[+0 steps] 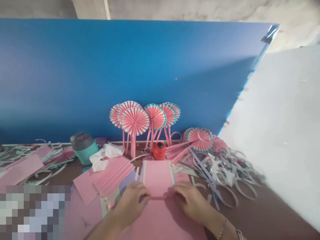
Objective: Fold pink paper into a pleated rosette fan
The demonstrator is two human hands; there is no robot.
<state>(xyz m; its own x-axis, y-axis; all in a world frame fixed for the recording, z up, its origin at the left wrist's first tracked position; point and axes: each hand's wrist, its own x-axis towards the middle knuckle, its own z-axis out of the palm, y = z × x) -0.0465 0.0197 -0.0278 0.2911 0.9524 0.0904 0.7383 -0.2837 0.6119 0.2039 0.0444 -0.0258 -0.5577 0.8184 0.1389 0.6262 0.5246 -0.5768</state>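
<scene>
A striped-border pink paper strip [158, 176] was held by both hands at its near end, one at each side, apparently so that the crosswise fold there could be kept straight and even. By the left hand [133, 200], the left corner of the fold was pinched between thumb and fingers; by the right hand [191, 201], the right corner was pinched likewise, although that thumb was largely hidden.

The strip was thus set between the two grips, its free length stretched away from the fingertips toward the far edge of the table [252, 216]. A broad pink sheet [170, 221] was spread beneath the hands at the near edge, perhaps as a working surface. Just beyond the strip's far end, a red thread spool [159, 154] was stood upright, seemingly within easy reach. Pleated pink paper [115, 180] was laid to the left of the strip. Along the far edge, round pleated paper fans [135, 120] were propped near the blue panel [150, 60], probably to be kept clear of the paper trimmings [225, 173] heaped toward the right edge.
</scene>
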